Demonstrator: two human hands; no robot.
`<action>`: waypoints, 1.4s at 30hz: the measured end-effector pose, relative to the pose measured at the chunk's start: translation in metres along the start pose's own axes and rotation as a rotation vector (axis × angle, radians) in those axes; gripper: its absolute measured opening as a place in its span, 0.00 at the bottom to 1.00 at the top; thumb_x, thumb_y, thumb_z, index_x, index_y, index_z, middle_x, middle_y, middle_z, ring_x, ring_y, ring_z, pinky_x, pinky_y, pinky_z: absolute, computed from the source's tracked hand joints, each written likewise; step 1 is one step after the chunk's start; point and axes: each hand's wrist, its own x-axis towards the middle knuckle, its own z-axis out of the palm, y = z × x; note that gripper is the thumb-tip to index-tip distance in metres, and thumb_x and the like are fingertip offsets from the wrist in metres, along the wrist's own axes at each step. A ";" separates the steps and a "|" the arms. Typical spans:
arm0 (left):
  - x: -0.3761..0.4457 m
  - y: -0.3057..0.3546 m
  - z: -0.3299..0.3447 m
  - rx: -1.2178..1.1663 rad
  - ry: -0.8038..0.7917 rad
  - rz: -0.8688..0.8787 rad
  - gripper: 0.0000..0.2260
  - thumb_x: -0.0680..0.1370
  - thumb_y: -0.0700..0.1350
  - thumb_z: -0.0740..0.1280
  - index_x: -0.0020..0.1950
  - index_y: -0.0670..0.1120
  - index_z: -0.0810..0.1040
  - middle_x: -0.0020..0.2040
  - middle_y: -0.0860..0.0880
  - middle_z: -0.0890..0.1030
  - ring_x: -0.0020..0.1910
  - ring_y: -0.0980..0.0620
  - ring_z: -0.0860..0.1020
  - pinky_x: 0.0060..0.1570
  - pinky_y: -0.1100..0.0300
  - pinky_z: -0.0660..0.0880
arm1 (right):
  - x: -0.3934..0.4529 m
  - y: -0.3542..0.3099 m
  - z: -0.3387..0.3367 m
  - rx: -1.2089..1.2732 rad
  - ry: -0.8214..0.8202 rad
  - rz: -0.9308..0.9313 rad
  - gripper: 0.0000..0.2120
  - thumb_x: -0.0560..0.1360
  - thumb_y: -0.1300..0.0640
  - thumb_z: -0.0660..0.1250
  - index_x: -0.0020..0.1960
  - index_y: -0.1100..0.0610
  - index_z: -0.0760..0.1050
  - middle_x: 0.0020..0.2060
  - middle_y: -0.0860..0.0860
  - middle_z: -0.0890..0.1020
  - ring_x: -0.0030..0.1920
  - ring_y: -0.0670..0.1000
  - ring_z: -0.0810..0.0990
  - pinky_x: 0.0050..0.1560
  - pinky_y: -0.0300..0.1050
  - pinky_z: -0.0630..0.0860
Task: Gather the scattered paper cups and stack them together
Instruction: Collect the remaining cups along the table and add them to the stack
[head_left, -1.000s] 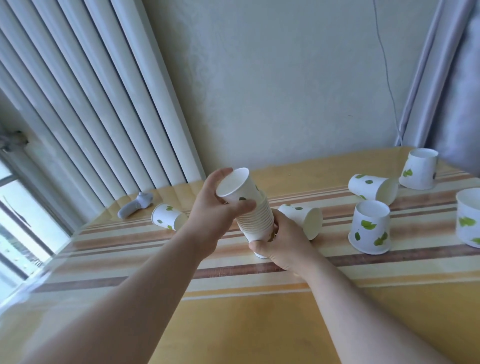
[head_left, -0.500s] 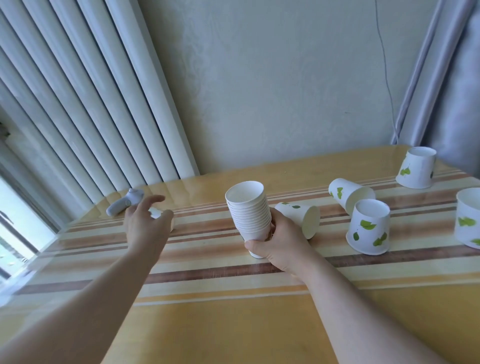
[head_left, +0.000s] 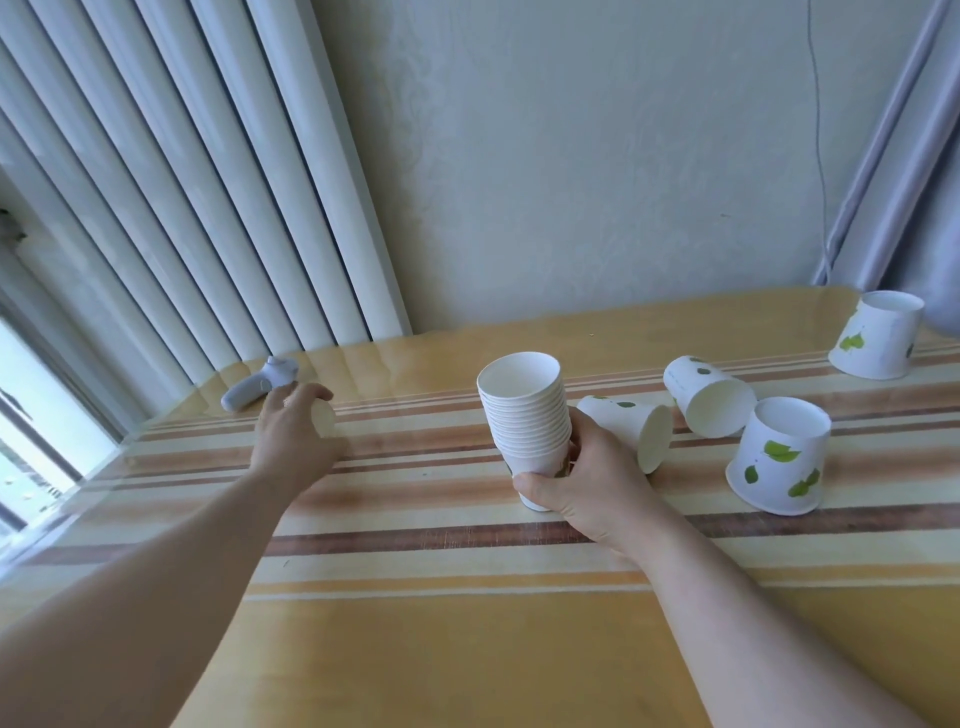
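Observation:
A stack of white paper cups (head_left: 525, 415) stands upright, mouth up, on the striped table (head_left: 467, 639). My right hand (head_left: 589, 480) grips its base. My left hand (head_left: 293, 439) is stretched out to the left and closes over a cup lying on its side (head_left: 324, 420), which is mostly hidden by the fingers. Loose leaf-printed cups remain on the right: one on its side (head_left: 626, 423) just behind my right hand, another on its side (head_left: 709, 395), one upside down (head_left: 779, 457), and one upside down at the far right (head_left: 878, 335).
A grey handheld controller (head_left: 257, 385) lies just beyond my left hand near the table's back left corner. Vertical blinds and a window are at the left, a wall behind, a curtain and hanging cable at the right.
My left hand let go of the stack's top, reached left, and has come down onto the lying cup. My right hand and the stack stayed in place.

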 end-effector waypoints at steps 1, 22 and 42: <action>-0.002 0.003 -0.002 -0.046 0.045 -0.003 0.28 0.73 0.38 0.79 0.71 0.50 0.76 0.79 0.44 0.67 0.72 0.38 0.70 0.63 0.47 0.74 | 0.000 0.000 0.000 -0.006 0.005 0.003 0.23 0.69 0.55 0.81 0.58 0.41 0.77 0.51 0.43 0.87 0.53 0.46 0.85 0.50 0.39 0.83; -0.092 0.070 0.028 -0.044 -0.278 0.202 0.33 0.71 0.49 0.75 0.72 0.60 0.65 0.58 0.56 0.74 0.60 0.47 0.73 0.55 0.52 0.72 | -0.005 -0.007 -0.001 -0.009 0.015 0.024 0.23 0.70 0.55 0.81 0.59 0.40 0.77 0.51 0.42 0.87 0.53 0.44 0.85 0.52 0.41 0.82; -0.087 0.165 -0.021 -1.134 -0.222 0.257 0.31 0.68 0.50 0.81 0.68 0.44 0.77 0.64 0.39 0.85 0.64 0.44 0.85 0.65 0.50 0.82 | -0.005 -0.008 -0.001 -0.001 -0.008 0.015 0.25 0.71 0.56 0.81 0.63 0.41 0.76 0.53 0.41 0.85 0.54 0.42 0.83 0.49 0.39 0.77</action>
